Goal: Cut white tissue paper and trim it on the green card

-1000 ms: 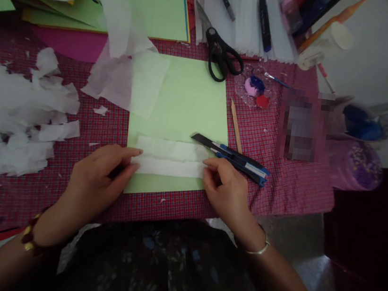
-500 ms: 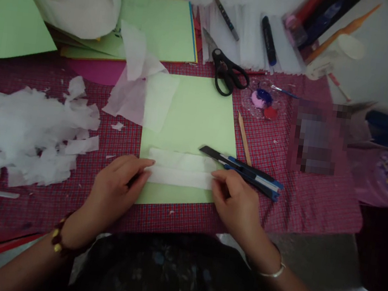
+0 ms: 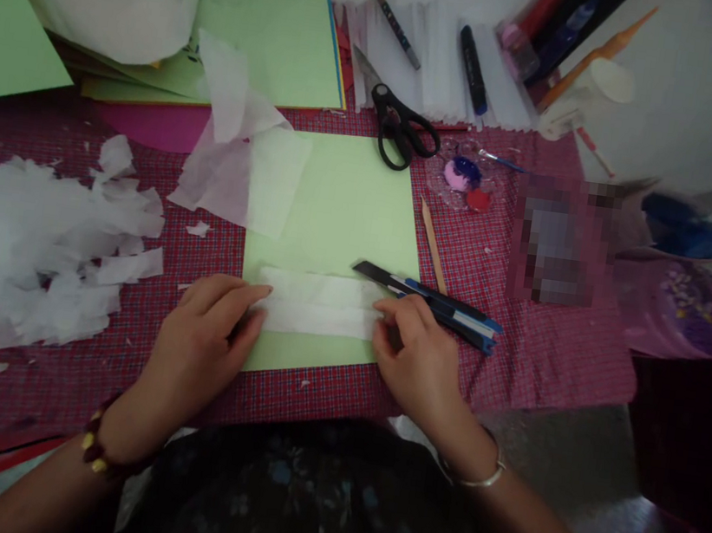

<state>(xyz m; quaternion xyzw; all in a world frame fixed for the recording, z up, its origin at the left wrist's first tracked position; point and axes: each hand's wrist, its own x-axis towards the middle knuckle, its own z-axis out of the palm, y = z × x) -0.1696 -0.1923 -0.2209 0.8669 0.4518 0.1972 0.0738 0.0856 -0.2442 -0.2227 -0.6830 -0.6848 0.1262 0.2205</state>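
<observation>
A folded strip of white tissue paper [image 3: 318,303] lies across a light green sheet [image 3: 351,205] in front of me. At its left end, my left hand [image 3: 206,334] pinches the strip between thumb and fingers. My right hand [image 3: 420,349] pinches the right end in the same way. Just above my right hand rests a blue and black utility knife [image 3: 442,308], partly over the green sheet. Loose translucent tissue pieces [image 3: 231,163] overlap the sheet's upper left corner. Black-handled scissors [image 3: 400,128] touch its upper right corner.
A heap of torn white tissue [image 3: 37,242] covers the left side of the checked tablecloth [image 3: 286,397]. Beyond it sit stacked green sheets [image 3: 268,36]. To the right are a wooden stick [image 3: 433,242], paint blobs [image 3: 463,176], a black marker [image 3: 474,68] and a pink tub [image 3: 657,315].
The whole view has shifted slightly, so everything appears a little further left. Both hands keep hold of the strip's ends, with hardly any movement against the green sheet.
</observation>
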